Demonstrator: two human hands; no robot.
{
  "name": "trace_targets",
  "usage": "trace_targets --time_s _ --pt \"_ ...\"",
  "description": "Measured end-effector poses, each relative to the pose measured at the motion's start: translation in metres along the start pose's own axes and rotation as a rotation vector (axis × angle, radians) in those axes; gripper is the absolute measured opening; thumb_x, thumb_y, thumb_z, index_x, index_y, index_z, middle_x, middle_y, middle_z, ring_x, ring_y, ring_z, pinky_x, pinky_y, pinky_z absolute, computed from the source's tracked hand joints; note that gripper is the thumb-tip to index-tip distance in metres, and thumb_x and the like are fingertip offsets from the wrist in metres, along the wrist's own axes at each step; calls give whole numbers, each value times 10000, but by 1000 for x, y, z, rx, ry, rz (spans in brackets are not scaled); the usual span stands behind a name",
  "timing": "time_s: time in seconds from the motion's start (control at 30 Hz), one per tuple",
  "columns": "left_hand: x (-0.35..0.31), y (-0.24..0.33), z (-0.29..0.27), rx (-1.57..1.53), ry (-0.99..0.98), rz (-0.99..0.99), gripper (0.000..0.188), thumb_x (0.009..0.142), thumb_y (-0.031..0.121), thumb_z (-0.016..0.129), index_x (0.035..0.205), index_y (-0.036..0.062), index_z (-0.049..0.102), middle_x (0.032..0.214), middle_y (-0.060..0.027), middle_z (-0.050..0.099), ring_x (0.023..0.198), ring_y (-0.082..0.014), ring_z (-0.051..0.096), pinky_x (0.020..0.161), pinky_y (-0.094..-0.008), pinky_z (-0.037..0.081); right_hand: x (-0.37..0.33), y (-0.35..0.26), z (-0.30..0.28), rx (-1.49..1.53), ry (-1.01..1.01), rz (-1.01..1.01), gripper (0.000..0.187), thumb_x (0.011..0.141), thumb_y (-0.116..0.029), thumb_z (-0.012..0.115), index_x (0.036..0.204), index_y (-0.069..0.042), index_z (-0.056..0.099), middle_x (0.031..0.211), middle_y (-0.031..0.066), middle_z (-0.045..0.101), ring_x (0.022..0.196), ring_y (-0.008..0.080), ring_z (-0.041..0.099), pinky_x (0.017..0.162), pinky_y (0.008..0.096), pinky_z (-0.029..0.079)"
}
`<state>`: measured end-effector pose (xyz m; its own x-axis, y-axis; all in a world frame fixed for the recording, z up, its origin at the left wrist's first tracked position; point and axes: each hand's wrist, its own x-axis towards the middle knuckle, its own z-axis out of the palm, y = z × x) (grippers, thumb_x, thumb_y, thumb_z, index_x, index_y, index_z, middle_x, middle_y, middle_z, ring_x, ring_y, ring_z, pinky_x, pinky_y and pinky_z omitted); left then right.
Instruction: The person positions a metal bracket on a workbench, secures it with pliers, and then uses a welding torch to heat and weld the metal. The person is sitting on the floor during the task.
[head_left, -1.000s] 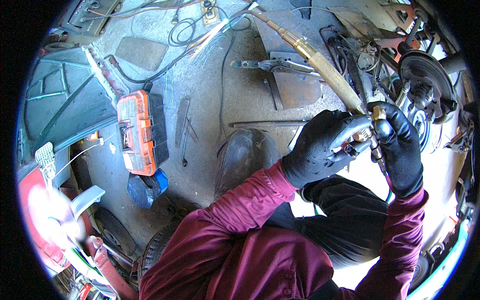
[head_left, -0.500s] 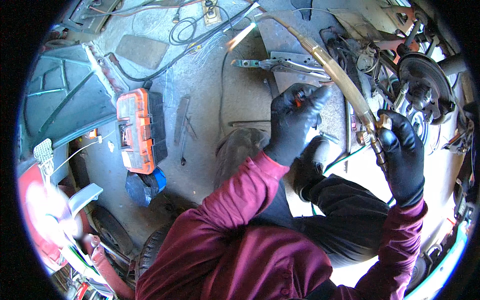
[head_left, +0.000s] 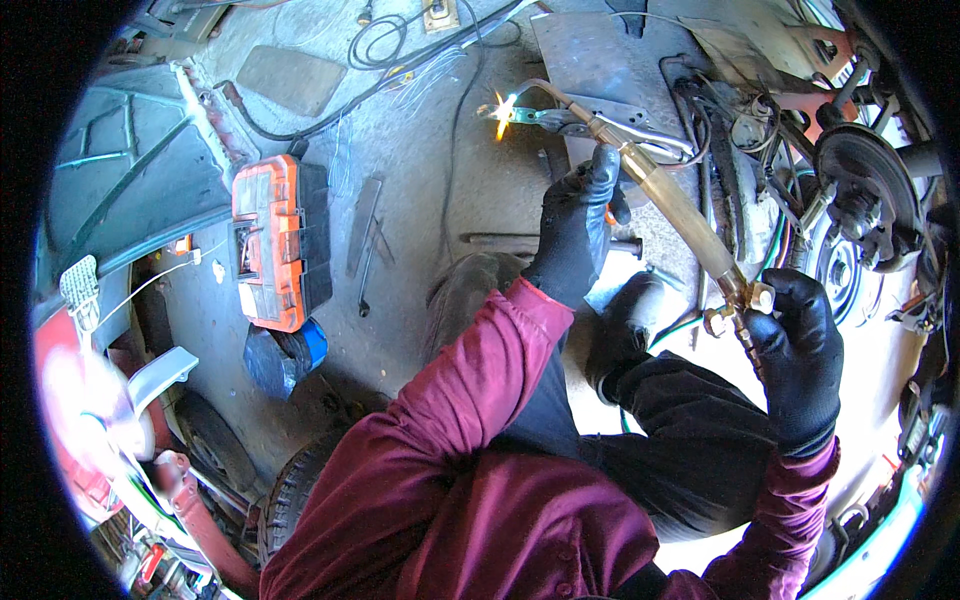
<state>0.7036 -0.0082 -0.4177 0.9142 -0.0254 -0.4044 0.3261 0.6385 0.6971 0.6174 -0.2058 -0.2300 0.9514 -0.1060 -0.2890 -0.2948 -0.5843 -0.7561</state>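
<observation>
A brass gas torch (head_left: 675, 205) slants up and left from my right hand (head_left: 803, 360). That black-gloved hand closes round its valve end, with thumb and fingers at a valve knob (head_left: 761, 297). From the torch's bent tip burns a bright orange flame (head_left: 503, 115), in front of the jaw end of a metal clamp (head_left: 570, 118) on the floor. My left hand (head_left: 578, 225), also black-gloved, is curled round a small orange thing (head_left: 611, 215), mostly hidden by the fingers. Its thumb points up beside the torch body; whether it touches cannot be told.
An orange and black toolbox (head_left: 275, 245) stands at left, a blue-black bundle (head_left: 285, 355) near it. Cables (head_left: 385, 45) coil at the far side. A metal sheet (head_left: 585, 55) lies beyond the clamp. A wheel hub disc (head_left: 865, 195) is at right, a bar (head_left: 500, 240) before my knee.
The torch tip and flame have come down nearer to me, now at the clamp's end. The flame looks shorter and more splayed. My left hand has turned, its thumb now upward.
</observation>
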Motion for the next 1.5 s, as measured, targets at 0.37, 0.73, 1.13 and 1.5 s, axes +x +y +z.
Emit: trace_targets --time_s 0.37,0.73,1.13,1.5 --pt "-3 1 -3 -164 61 -28 352 976 423 760 789 153 632 697 42 561 653 -60 511 614 -243 380 1 -12 5 -166 9 -61 367 920 -66 782 1257 -49 637 953 55 677 805 119 627 740 283 526" --pt "-3 -4 -8 -424 35 31 162 947 243 813 1007 120 728 831 49 650 734 -63 567 669 -229 432 1 -21 6 -244 -33 -75 337 936 -57 760 1253 -47 643 996 72 703 847 122 664 741 285 544" --pt "1 -6 -13 -473 8 5 154 952 202 803 1053 112 731 900 32 684 790 -75 594 713 -228 469 2 -24 8 -221 -65 -110 302 958 -38 721 1250 -24 646 1083 114 740 889 148 713 786 307 575" --pt "0 -7 -12 -483 2 31 130 960 177 791 1048 104 730 916 23 695 801 -76 607 720 -232 481 1 -27 8 -320 -42 -171 264 962 -59 727 1215 -40 654 1049 112 739 873 162 723 777 315 575"
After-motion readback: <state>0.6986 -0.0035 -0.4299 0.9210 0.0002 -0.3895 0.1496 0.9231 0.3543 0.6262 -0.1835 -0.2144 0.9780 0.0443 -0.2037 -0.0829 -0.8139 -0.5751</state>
